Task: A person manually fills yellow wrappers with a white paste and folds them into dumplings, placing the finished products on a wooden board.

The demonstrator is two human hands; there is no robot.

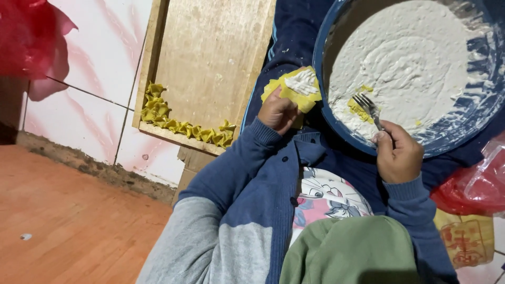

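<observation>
Left hand (278, 111) cupping yellow wrapper (294, 90) flat beside bowl (476, 113), steadying its filling | right hand (400, 155) pinching fork (368, 108) over bowl | folded dumplings (181, 123) left of bowl.

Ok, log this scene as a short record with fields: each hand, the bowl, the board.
left hand: holds a yellow wrapper with a dab of white filling on it
right hand: grips a fork, tines in the filling
bowl: blue, holds white filling
board: wooden, folded yellow dumplings lined along its lower-left corner
</observation>
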